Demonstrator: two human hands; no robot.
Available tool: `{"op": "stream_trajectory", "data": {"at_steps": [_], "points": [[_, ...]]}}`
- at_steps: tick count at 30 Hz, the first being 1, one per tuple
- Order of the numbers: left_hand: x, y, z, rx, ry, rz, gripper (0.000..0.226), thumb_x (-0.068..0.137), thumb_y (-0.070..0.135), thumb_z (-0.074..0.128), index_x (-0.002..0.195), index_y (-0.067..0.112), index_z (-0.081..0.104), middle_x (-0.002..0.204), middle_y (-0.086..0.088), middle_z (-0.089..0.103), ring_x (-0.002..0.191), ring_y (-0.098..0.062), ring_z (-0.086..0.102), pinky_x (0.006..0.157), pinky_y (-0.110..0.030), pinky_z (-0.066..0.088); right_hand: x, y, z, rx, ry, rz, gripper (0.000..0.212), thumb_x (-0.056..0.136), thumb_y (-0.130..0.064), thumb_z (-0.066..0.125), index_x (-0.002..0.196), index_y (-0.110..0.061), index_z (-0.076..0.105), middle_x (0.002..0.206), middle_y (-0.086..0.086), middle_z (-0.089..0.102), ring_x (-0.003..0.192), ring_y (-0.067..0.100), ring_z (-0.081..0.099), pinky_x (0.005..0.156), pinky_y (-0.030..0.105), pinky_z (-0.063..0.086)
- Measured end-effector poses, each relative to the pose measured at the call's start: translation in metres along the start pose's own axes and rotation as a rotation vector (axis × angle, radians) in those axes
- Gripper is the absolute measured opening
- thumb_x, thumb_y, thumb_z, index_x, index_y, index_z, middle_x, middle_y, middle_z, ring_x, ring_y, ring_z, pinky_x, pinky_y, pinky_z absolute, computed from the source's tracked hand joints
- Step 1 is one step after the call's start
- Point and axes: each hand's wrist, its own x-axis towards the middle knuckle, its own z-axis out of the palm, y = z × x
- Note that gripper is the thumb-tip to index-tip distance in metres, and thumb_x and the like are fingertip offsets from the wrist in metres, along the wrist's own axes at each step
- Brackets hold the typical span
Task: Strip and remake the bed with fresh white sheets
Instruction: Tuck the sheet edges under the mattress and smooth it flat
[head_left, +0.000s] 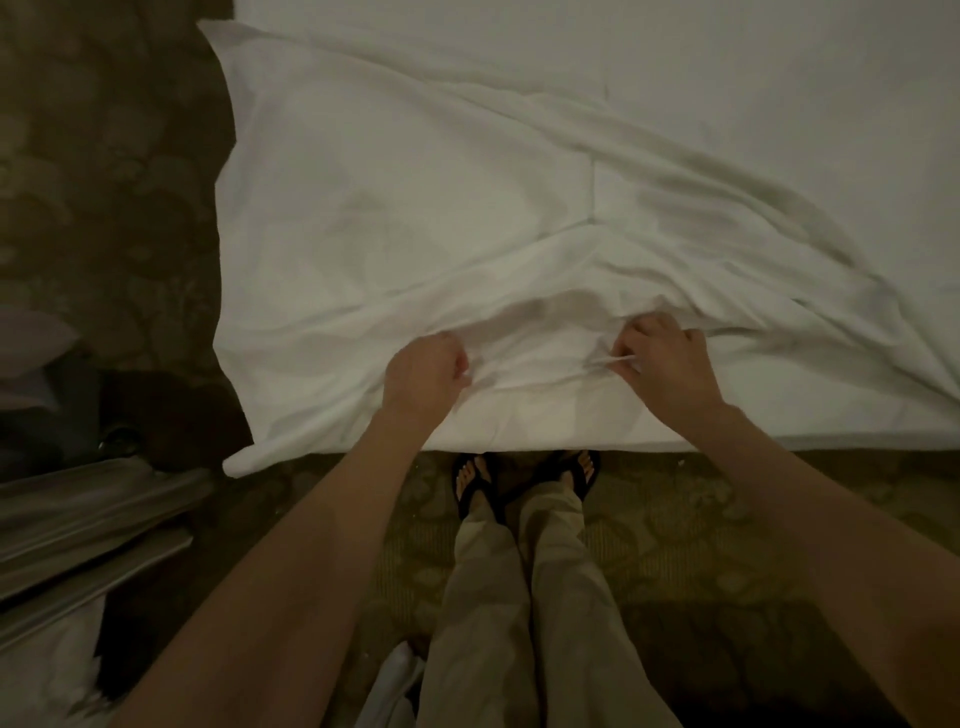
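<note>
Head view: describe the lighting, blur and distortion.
Head view: dim, warm light; the white sheet looks greyish, its folds softly shadowed. The left hand and right hand are slightly soft. Wide-angle stretch bows the arms outward at the frame's bottom; the patterned carpet sinks into shadow.

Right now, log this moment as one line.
left hand: grips sheet | right hand: pinches sheet | sheet: wrinkled on bed

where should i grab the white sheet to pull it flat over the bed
Judging by its lie, grip the white sheet along the near hem at the bed's edge, coming from the foot side, as the left hand and right hand do now. The wrinkles fan out from that bunched edge, so pulling toward yourself there should smooth them.
</note>
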Motion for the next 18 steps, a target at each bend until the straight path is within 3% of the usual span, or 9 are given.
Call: {"op": "stream_trajectory", "data": {"at_steps": [2,4,7,10,13,15,17,18], "points": [[0.0,0.0,-0.005,-0.015,-0.054,0.005,0.013,0.085,0.023,0.07,0.091,0.01,0.069,0.097,-0.003,0.068,0.091,-0.019,0.062,0.075,-0.022,0.04,0.004,0.002,-0.006,0.035,-0.025,-0.035,0.012,0.088,-0.027,0.067,0.091,-0.015,0.066,0.104,0.0,0.061,0.108,0.022,0.049,0.082,0.038,0.031],[-0.005,-0.004,-0.012,-0.045,-0.086,0.029,0.013,0.084,0.022,0.072,0.087,0.011,0.069,0.093,-0.002,0.068,0.086,-0.018,0.063,0.076,-0.023,0.044,0.001,0.007,-0.019,0.133,-0.055,-0.069,0.013,0.084,-0.022,0.072,0.084,-0.014,0.064,0.087,-0.002,0.058,0.088,0.018,0.051,0.077,0.036,0.035],[-0.02,-0.01,-0.017,-0.071,-0.138,0.089,0.012,0.083,0.022,0.073,0.087,0.011,0.069,0.091,-0.001,0.065,0.081,-0.014,0.061,0.073,-0.019,0.041,-0.021,0.01,-0.034,0.265,-0.119,-0.124,0.022,0.076,-0.011,0.079,0.072,-0.015,0.058,0.069,-0.004,0.054,0.065,0.015,0.05,0.06,0.027,0.041],[-0.045,-0.009,-0.006,-0.024,-0.219,0.138,0.011,0.086,0.025,0.071,0.09,0.014,0.069,0.093,0.003,0.056,0.08,-0.009,0.055,0.075,-0.019,0.043,-0.059,0.013,-0.015,0.162,-0.218,-0.117,0.033,0.075,-0.002,0.075,0.065,-0.02,0.049,0.061,-0.013,0.042,0.058,0.007,0.04,0.056,0.016,0.028],[-0.066,-0.007,0.014,0.091,-0.354,0.2,0.013,0.089,0.028,0.065,0.095,0.017,0.069,0.099,-0.001,0.059,0.088,-0.014,0.057,0.08,-0.022,0.043,-0.083,0.017,-0.002,0.113,-0.305,0.017,0.025,0.086,-0.014,0.069,0.075,-0.025,0.05,0.07,-0.011,0.047,0.066,0.009,0.046,0.061,0.023,0.035],[-0.07,-0.005,0.022,0.152,-0.403,0.266,0.014,0.09,0.027,0.061,0.095,0.017,0.069,0.099,-0.002,0.064,0.091,-0.015,0.058,0.084,-0.023,0.043,-0.075,0.01,-0.008,0.234,-0.124,0.051,0.01,0.086,-0.022,0.068,0.086,-0.022,0.058,0.079,-0.006,0.055,0.073,0.013,0.052,0.067,0.03,0.042],[-0.071,-0.007,0.024,0.114,-0.308,0.274,0.013,0.088,0.03,0.062,0.094,0.019,0.068,0.096,0.0,0.064,0.092,-0.015,0.057,0.084,-0.027,0.043,-0.055,-0.002,-0.011,0.186,0.082,-0.024,0.019,0.082,-0.022,0.073,0.098,-0.014,0.065,0.092,0.004,0.062,0.083,0.024,0.057,0.07,0.038,0.046],[-0.069,-0.01,0.022,0.083,-0.208,0.244,0.014,0.087,0.032,0.063,0.096,0.021,0.067,0.099,0.002,0.062,0.095,-0.015,0.055,0.082,-0.027,0.04,-0.045,-0.005,-0.008,0.114,0.107,-0.053,0.028,0.08,-0.021,0.075,0.105,-0.012,0.066,0.102,0.008,0.062,0.092,0.03,0.058,0.074,0.042,0.047]]}}
